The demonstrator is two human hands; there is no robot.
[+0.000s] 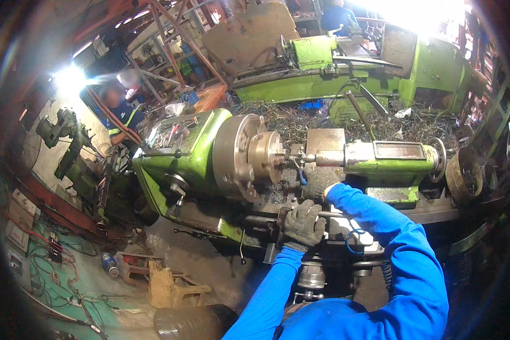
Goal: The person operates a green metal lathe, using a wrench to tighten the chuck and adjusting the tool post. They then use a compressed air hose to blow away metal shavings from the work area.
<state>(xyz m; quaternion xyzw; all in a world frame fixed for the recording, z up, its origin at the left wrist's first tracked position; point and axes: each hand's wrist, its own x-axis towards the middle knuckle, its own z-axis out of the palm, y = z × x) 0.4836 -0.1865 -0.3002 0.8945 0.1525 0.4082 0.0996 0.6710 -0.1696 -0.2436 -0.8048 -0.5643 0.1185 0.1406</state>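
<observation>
Across the middle of the head view runs a green lathe (pixel 198 148), its bed reaching from the headstock at left toward a large metal ring (pixel 463 175) at right. The stepped metal workpiece (pixel 264 154) sits at the face of the round chuck (pixel 232 156), pointing right toward the tailstock (pixel 386 161) and its bright quill (pixel 330 158). Room between workpiece and quill is narrow, with the tool post (pixel 300 157) standing in it and a flat metal plate (pixel 326 139) behind. The gloved right hand (pixel 321 183) is at the near side of this gap, just beside a slim blue piece (pixel 302 177) and below the quill; its fingers are largely hidden, so I cannot tell what it grips. Lower and to its left, the gloved left hand (pixel 304 226) is curled over the carriage (pixel 280 222) at its front edge, near a horizontal rod (pixel 333 215); its palm is hidden, and whether it closes round a handle cannot be told. Both blue sleeves come up from the lower edge, the right one bending inward in front of the tailstock. Metal shavings (pixel 300 120) fill the far side, up to a second green lathe (pixel 323 85). At lower left, brown floor (pixel 181 246) separates the machine from a wooden stool (pixel 178 288).
</observation>
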